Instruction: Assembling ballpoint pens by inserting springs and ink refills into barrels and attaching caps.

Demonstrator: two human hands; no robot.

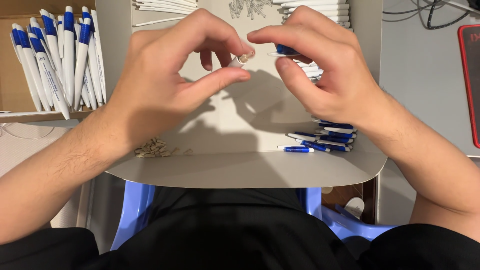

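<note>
My left hand (170, 75) pinches a small white pen part with a tan tip (241, 59) between thumb and forefinger. Facing it, my right hand (325, 70) grips a blue and white pen piece (285, 50), mostly hidden by the fingers. The two pieces almost touch, held above a grey cardboard tray (240, 170) on my lap. On the tray lie a small pile of tan tips (152, 148) at the left and a heap of blue pen parts (325, 137) at the right.
A cardboard box (15, 85) at the left holds several finished white and blue pens (62, 55). White pen barrels (320, 10) and small springs (247, 7) lie at the tray's far end. A red-edged dark object (470, 80) and cables (430, 12) sit at the right. Blue plastic chair (132, 210) below.
</note>
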